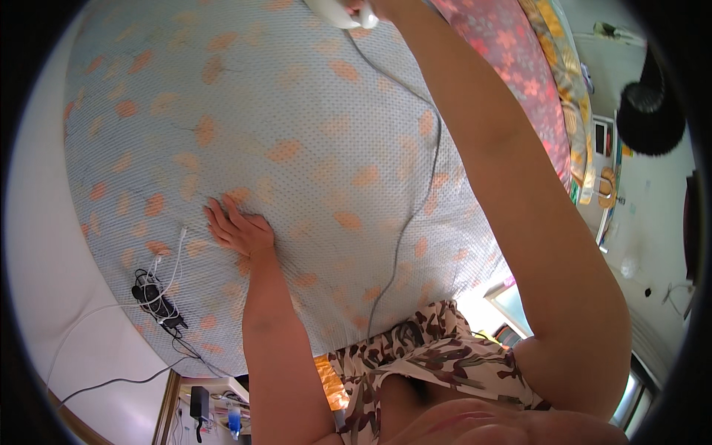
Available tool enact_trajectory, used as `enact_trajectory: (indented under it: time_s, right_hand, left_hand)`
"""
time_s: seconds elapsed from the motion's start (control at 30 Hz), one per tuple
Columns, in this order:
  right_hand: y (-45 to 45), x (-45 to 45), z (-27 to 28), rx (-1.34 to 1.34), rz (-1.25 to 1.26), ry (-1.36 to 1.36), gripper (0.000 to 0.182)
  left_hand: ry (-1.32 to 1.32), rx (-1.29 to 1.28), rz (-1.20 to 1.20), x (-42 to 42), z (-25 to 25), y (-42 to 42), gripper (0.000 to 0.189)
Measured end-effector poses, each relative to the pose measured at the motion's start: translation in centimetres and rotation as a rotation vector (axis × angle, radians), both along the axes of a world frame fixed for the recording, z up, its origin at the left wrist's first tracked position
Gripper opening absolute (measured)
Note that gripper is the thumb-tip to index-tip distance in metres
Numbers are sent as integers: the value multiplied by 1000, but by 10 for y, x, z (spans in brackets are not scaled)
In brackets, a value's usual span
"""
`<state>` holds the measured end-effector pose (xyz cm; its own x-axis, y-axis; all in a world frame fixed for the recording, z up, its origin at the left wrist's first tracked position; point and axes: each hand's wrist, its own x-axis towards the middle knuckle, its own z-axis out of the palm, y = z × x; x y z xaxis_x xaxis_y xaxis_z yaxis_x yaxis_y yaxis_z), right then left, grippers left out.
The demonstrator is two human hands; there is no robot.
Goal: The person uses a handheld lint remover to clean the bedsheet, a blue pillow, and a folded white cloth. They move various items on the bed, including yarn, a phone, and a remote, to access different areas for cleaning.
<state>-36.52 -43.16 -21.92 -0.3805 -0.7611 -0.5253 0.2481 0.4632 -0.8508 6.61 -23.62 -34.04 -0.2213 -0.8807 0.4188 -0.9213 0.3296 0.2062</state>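
Observation:
A pale blue quilted bed cover (311, 183) with an orange leaf pattern spreads before me. My left hand (243, 229) rests on it, palm down with the fingers apart, holding nothing. At the top edge of the view, my right hand (378, 8) is closed around a white handheld appliance (339, 15), which is partly cut off, so its kind cannot be told. A grey power cord (436, 150) runs from near the appliance down across the cover towards my body.
A black power strip (158, 303) with tangled white cables (181, 261) lies on the cover at the left. Pink floral bedding (506, 50) is at the upper right. Beyond it stand a shelf with small items (606, 183) and a black round object (651, 117).

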Motion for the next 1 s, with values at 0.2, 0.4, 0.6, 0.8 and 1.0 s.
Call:
enact_trajectory:
  time_s: [0.2, 0.4, 0.6, 0.8, 1.0]
  right_hand:
    - [167, 27, -11, 53, 82, 272, 19]
    - [432, 116, 22, 411, 8, 168, 23]
    - [619, 156, 48, 492, 46, -30, 25]
    - [681, 136, 50, 364, 220, -119, 31]
    - [642, 146, 77, 216, 142, -359, 51]
  left_hand:
    - [-7, -26, -22, 0, 2, 4, 46]
    - [-197, 56, -10, 5, 31, 15, 51]
    - [-328, 464, -159, 31, 72, 120, 64]
    - [-105, 1211, -415, 7, 136, 333, 46]
    - [-272, 1139, -798, 38, 152, 451, 30]
